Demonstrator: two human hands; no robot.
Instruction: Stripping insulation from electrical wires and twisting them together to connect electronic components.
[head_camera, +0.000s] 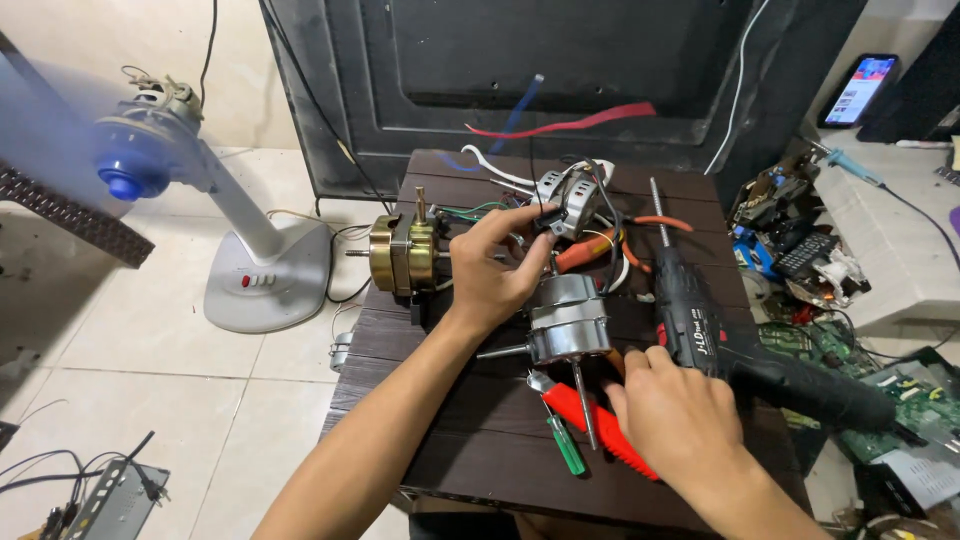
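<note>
Mid-table, the left hand (497, 268) curls its fingers over the silver metal fan motor (568, 325); the right hand (672, 412), fingers loosely bent, touches red-handled pliers (600, 430). The motor looks heavy, rigid; best gripped round its casing.

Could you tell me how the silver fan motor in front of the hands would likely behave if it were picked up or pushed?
The silver motor looks like solid metal, so probably heavy for its size and rigid. Its round housing and protruding shaft suggest it might roll or pivot if nudged on the dark table. Its attached wires are probably floppy and might snag.
</note>
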